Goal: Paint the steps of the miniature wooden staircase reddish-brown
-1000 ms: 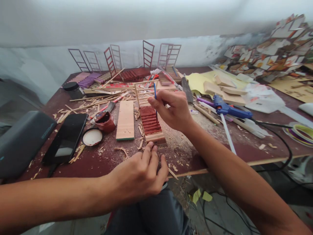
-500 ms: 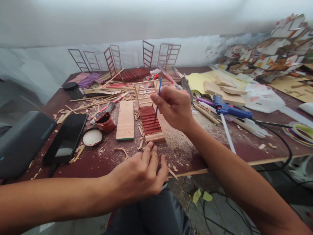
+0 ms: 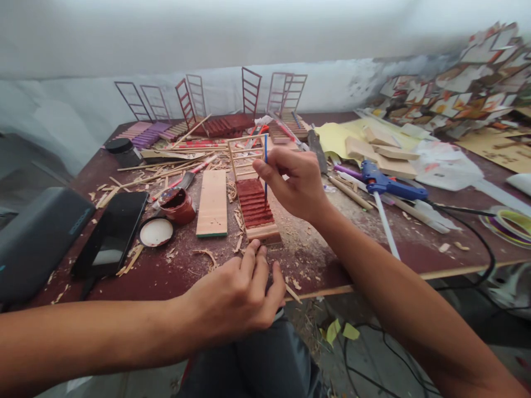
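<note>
My right hand [image 3: 295, 179] pinches a thin blue paintbrush [image 3: 265, 171], held nearly upright. Its tip meets the right side of the ridged, dark-red painted part of a small wooden model [image 3: 254, 204]. A bare, ladder-like wooden frame rises at the model's far end, and its near strip is unpainted wood. Fingers slightly apart, my left hand [image 3: 244, 290] rests its fingertips at the model's near edge. To the left lie a plain wooden board [image 3: 212, 204], an open jar of red-brown paint [image 3: 178, 205] and its white-lined lid [image 3: 156, 232].
A phone [image 3: 110, 232] and a dark case [image 3: 41, 240] occupy the left. On the right are a blue glue gun [image 3: 392, 185] with its cable, wood blocks [image 3: 381, 149] and ribbon rolls [image 3: 508, 224]. Similar models with upright frames [image 3: 251, 91] stand behind. Shavings litter the table.
The brush has gone from slightly slanted to nearly upright, its tip shifting a little right along the red ridges. My left hand and the model look unmoved.
</note>
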A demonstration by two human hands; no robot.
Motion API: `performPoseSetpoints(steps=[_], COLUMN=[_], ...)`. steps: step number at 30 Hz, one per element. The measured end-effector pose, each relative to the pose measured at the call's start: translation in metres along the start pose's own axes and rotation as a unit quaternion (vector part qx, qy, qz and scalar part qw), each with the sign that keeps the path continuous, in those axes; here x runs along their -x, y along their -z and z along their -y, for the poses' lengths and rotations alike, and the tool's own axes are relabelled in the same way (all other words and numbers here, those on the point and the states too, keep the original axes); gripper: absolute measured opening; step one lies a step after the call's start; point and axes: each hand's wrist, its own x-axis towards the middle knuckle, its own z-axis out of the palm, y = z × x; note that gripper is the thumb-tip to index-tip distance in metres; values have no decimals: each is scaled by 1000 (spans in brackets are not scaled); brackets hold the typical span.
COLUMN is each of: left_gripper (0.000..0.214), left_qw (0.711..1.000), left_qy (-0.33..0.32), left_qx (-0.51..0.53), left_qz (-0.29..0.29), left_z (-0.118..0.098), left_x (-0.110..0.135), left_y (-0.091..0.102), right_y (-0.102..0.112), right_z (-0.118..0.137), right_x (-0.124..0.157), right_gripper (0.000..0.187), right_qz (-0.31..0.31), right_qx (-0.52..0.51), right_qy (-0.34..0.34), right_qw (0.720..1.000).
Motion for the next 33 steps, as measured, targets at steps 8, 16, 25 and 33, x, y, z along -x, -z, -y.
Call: performPoseSetpoints(steps=[8, 16, 25, 33], left_gripper=[37, 36, 36, 36], left_qw=[1000, 1000, 1000, 1000], left_qy=[3, 2, 5, 4], left_qx=[2, 2, 0, -1], left_qz=[-3, -2, -6, -4], left_z=[0, 1, -1, -1], left_x=[-2, -2, 0, 0], left_y=[2, 0, 0, -1], right_y=[2, 4, 1, -4], right_z=[-2, 2, 1, 5], right_x=[-1, -2, -1, 1], right_gripper=[39, 39, 41, 41], right_qz=[5, -7, -10, -5], right_qx=[19, 35, 28, -28], right_qy=[4, -10, -21, -71], right_qw=[1000, 999, 999, 997])
